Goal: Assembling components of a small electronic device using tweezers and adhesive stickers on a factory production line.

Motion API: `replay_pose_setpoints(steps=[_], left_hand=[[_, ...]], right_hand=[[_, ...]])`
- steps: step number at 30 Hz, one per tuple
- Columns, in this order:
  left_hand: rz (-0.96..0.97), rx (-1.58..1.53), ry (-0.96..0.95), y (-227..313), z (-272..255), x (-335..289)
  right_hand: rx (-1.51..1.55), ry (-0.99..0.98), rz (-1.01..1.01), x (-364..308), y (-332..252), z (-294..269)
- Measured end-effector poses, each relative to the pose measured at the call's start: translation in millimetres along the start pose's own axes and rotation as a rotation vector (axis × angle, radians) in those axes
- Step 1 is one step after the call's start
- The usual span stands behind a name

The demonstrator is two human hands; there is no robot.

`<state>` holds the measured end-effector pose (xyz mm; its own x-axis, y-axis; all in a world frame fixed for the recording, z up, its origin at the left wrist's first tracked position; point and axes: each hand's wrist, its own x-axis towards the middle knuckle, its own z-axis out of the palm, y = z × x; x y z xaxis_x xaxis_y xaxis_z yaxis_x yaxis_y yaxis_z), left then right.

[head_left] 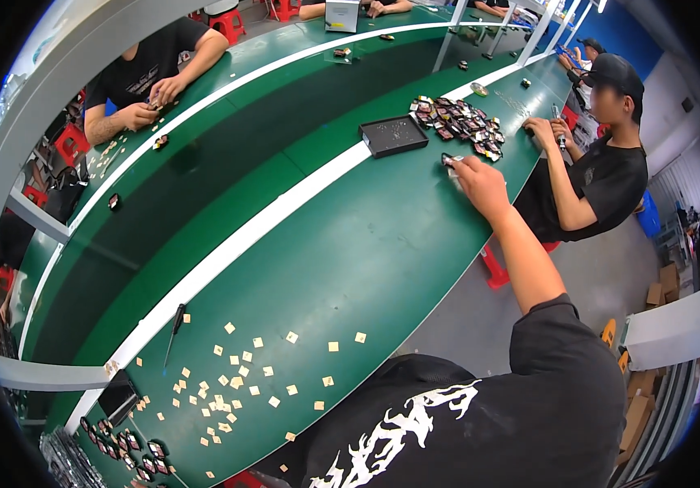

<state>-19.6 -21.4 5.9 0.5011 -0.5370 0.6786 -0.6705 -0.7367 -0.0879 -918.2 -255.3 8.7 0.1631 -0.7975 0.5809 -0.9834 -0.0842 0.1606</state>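
Observation:
Stretched out to the far right, my right hand [482, 184] has its fingers closed on a small black module [448, 162] with a pale part, just in front of a heap of similar small black modules [457, 124]. The fingers hide much of what they hold. Beside the heap lies a shallow black tray [395, 145] with tiny bits in it. My left hand is not in view. Many small cream-coloured square pieces [236, 381] are scattered over the green table [342, 252] at the near left.
A screwdriver [174, 329] lies near the white strip at left. More black modules [126, 451] and a black box [118, 396] sit at the lower left. A co-worker [602, 154] sits at right holding a tool; another person [151, 77] works across the belt [244, 175].

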Motion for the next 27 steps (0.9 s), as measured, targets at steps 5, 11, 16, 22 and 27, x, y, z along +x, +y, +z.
replay_pose_setpoints(steps=[5,11,16,22,27], left_hand=[[-0.077,-0.690,-0.110,135.8,-87.4,-38.2],[-0.176,-1.915,-1.342,307.9,-165.2,-121.1],[-0.464,-2.207,-1.771,339.6,-175.5,-119.9],[-0.300,-1.918,-1.503,305.7,-152.4,-124.5],[0.135,-1.642,-1.166,295.4,-146.9,-130.2]], right_hand=[[0.133,0.090,-0.271,-0.3,-86.9,-37.3],[0.440,0.141,-0.639,8.9,-223.4,-81.8],[0.717,0.129,-0.647,-4.0,-314.9,-84.2],[1.018,-0.214,-0.454,-7.9,-345.0,-100.3],[1.054,-0.482,-0.271,-6.2,-348.2,-107.4]])
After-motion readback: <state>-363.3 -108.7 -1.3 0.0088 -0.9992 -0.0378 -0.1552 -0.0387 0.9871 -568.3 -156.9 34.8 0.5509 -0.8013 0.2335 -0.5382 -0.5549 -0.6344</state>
